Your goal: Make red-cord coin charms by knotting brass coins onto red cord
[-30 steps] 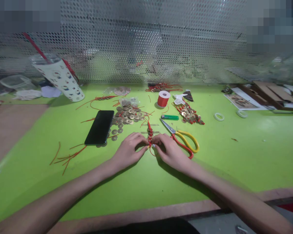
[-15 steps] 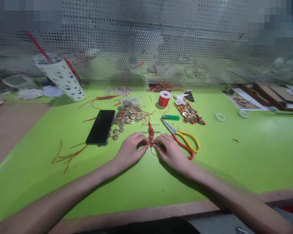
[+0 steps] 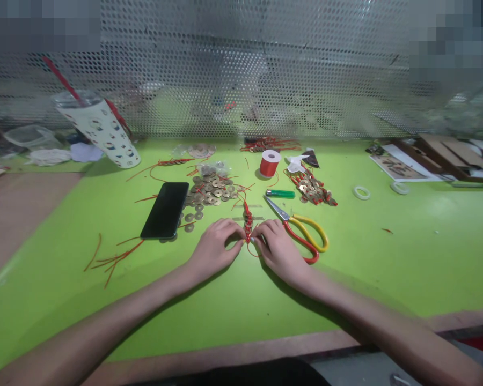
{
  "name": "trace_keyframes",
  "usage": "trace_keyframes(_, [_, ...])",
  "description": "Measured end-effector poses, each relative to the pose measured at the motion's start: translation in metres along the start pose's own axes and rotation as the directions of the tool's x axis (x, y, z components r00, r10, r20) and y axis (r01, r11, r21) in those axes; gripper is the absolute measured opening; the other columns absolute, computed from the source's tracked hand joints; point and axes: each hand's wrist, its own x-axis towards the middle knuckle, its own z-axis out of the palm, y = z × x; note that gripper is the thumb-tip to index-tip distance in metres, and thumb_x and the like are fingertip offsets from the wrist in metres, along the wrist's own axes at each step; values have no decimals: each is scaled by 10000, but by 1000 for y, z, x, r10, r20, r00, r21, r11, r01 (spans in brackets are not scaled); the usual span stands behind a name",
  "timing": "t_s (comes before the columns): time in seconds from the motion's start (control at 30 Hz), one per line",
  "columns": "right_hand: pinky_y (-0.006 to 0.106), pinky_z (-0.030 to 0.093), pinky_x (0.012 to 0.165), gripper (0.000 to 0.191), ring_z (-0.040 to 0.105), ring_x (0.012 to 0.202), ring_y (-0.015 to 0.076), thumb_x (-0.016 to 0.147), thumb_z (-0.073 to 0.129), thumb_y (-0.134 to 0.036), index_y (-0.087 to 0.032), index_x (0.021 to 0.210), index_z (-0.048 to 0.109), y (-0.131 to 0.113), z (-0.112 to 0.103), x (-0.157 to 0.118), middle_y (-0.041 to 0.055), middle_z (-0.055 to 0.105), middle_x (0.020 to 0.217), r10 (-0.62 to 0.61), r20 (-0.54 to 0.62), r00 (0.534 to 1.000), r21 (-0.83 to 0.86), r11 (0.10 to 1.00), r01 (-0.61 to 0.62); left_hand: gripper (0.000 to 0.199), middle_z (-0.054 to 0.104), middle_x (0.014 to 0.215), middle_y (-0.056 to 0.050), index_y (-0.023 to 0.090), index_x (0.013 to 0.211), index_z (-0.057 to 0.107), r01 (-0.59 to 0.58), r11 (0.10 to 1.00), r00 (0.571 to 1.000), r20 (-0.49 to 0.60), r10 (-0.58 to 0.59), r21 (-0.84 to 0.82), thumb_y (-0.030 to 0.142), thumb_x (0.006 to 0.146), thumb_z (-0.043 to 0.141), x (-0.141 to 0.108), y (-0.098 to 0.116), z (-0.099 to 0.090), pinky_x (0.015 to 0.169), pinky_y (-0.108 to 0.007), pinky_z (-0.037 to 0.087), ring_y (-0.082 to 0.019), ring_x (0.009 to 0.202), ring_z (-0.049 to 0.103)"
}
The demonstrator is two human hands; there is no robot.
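Observation:
A red cord strung with brass coins [image 3: 248, 219] lies lengthwise on the green table between my hands. My left hand [image 3: 219, 244] pinches its near end from the left, thumb and forefinger together. From the other side, my right hand [image 3: 279, 249] pinches the red cord at the same spot. A thin loop of cord curls out below the fingertips. Just right of my right hand lie scissors [image 3: 301, 230] with one yellow and one red handle, blades pointing away. Beyond the strung coins sits a loose pile of holed brass coins [image 3: 213, 188].
A black phone [image 3: 166, 210] rests left of the coins, cord ends beside it. A red cord spool [image 3: 269, 164], a green lighter [image 3: 280, 193] and bundled coin strings [image 3: 314, 187] are farther back. A patterned cup [image 3: 100, 128] leans at the far left before a perforated metal screen [image 3: 241, 69].
Both hands stay at the near end of the coin string, with hardly any finger movement. The whole view has shifted very slightly.

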Motion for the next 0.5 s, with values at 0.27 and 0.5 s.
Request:
trace_keyframes(0.27, [467,492,869,81,537,967,286,974,522,-144,-195,936,572,0,-1,1,107,624,967,12,10,1000,13,1000,-12,48,679,936,-42,203,869,674,64,997,998,-2,-64,-31,164,858,649,1,4,0,881,-417,476,-235,937,617])
trace_keyframes(0.5, [443,490,874,88,547,970,279,971,528,-138,-188,933,590,-2,-2,1,103,627,962,13,14,1000,0,1000,-13,70,678,940,-35,202,872,661,84,996,996,7,-83,-6,141,838,663,1,4,3,877,-421,471,-240,946,614])
